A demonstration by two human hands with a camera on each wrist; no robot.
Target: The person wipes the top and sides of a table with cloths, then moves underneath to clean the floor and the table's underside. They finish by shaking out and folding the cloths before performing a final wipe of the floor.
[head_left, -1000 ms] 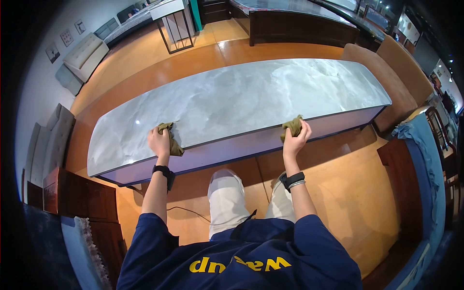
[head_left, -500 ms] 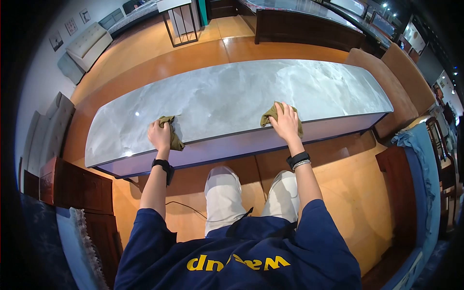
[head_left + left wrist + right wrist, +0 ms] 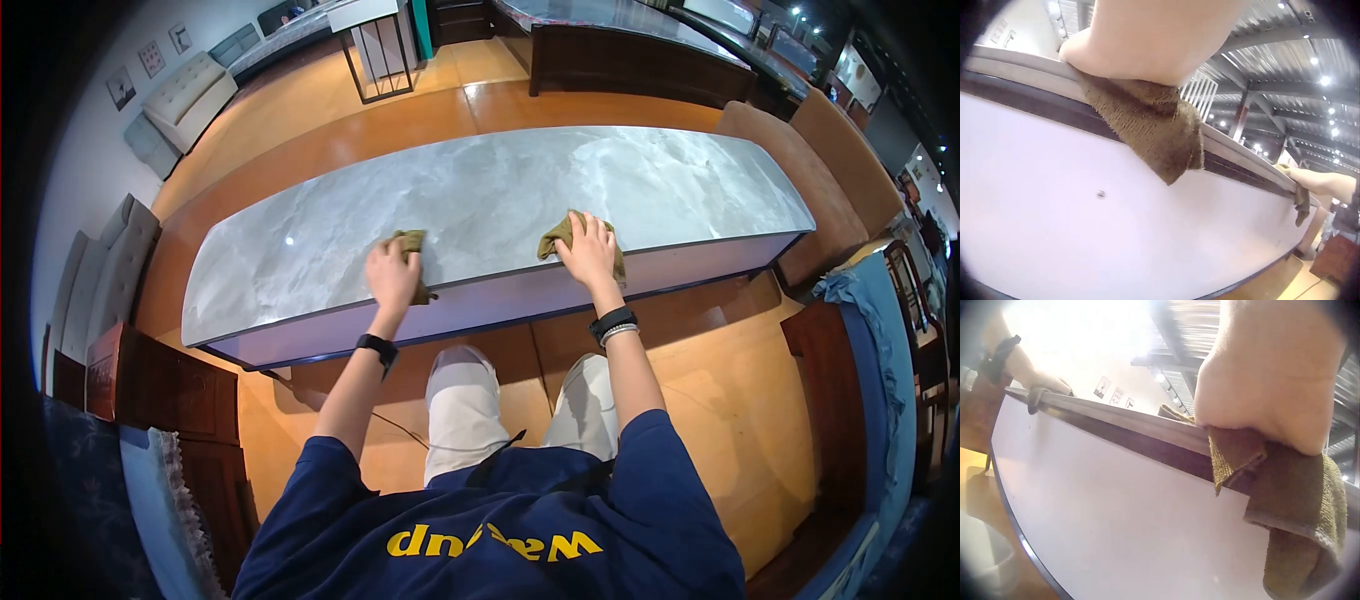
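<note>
An olive-green cloth [image 3: 413, 242] lies under my left hand [image 3: 392, 275], which presses it on the long grey marbled tabletop [image 3: 480, 200], near the front edge. The left wrist view shows a corner of this cloth [image 3: 1160, 137] hanging over the edge below the palm. Farther right, my right hand [image 3: 590, 252] rests on a second olive-green cloth [image 3: 552, 238] with its fingers stretched forward over it. Folds of that second cloth [image 3: 1297, 494] drape down past the front edge in the right wrist view. In the wrist views the fingertips are hidden.
Below the top runs a pale front panel [image 3: 470, 291]. Brown upholstered seating [image 3: 790, 180] stands close to the table's right end. A dark wooden cabinet [image 3: 165, 385] is at the lower left, and a cable [image 3: 400, 428] lies on the floor by my legs.
My left hand and its cloth have slid right along the front edge. My right hand went from gripping its bunched cloth at the edge to resting over it on the top.
</note>
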